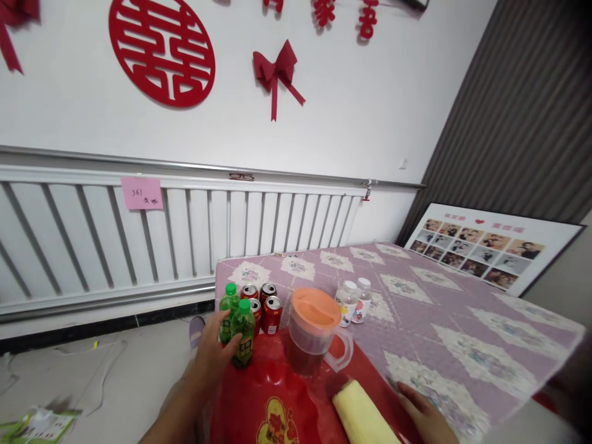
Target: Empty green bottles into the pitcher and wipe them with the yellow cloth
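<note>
My left hand (213, 348) is at the two green bottles (243, 333), its thumb and a finger apart against them. They stand at the left edge of a red tray (268, 401). My right hand (423, 410) rests by the tray's right edge with its fingers closed together; what they hold, if anything, is hidden. On the tray are a clear pitcher (308, 345) with an orange lid and a pale yellow roll (363, 416). Several red cans (272, 316) stand beside the bottles, and two white-capped bottles (361, 302) are behind the pitcher.
A purple patterned cloth (435, 277) covers the table. Behind it are a white radiator (198, 234) and, at the right, a leaning photo board (490, 246). A green and white packet (39, 425) lies on the floor at the lower left.
</note>
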### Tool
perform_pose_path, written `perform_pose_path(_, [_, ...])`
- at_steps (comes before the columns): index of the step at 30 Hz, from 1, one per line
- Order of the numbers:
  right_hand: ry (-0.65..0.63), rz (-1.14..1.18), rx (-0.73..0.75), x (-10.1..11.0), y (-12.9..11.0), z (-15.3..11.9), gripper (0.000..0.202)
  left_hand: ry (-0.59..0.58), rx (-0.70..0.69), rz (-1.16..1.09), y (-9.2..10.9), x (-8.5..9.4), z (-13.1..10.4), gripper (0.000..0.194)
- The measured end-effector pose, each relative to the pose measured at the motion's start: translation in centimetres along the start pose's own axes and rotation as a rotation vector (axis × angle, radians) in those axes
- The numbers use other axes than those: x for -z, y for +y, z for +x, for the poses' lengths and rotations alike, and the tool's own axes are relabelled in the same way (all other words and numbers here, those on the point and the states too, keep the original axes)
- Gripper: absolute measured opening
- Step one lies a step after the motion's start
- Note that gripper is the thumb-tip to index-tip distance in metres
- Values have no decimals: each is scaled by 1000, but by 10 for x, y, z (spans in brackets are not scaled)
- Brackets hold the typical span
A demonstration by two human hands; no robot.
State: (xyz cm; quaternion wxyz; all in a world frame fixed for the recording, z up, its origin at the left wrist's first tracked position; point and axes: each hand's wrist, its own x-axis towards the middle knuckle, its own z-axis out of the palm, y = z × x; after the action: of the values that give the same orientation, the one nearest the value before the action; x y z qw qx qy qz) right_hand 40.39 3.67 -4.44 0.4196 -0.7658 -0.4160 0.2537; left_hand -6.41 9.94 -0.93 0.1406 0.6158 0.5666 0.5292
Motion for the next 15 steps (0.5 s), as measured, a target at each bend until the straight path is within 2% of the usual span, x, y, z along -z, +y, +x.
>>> perform_pose_path(5, [13,25,-4,2,-3,-3,46,3,-89,84,12,-16,16,56])
perform_pose_path(15, [37,76,-19,-1,4,-3,46,5,-66,149,15,-28,5,53])
